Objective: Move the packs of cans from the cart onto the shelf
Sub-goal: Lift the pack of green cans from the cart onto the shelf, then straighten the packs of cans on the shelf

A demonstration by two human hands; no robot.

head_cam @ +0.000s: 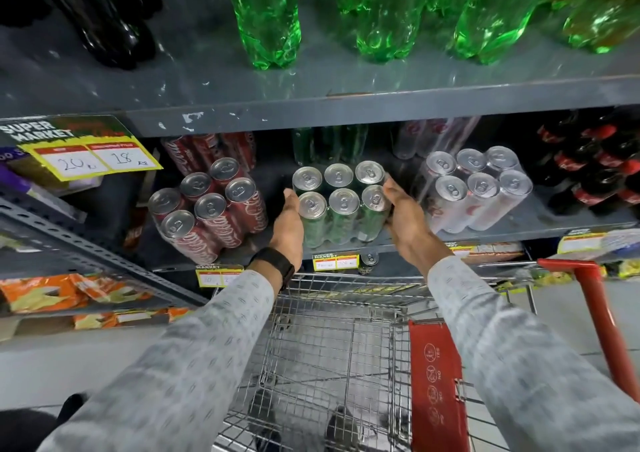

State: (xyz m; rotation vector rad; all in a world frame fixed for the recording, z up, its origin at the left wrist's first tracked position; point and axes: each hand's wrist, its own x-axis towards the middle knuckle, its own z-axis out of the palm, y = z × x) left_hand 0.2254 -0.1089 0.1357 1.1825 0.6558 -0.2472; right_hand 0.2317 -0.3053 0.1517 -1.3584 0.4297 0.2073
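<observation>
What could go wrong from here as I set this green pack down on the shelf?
The green six-pack sits near the shelf's front edge, held between the left hand and right hand; released there, it could tip back toward the cart. The gap is narrow: sliding it deeper may nudge the red pack or the silver pack. The right hand lies close to the silver pack and could get pinched.

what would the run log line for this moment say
step: placing green can pack on shelf | left hand: on pack's left side | right hand: on pack's right side | cart: no packs visible
</observation>
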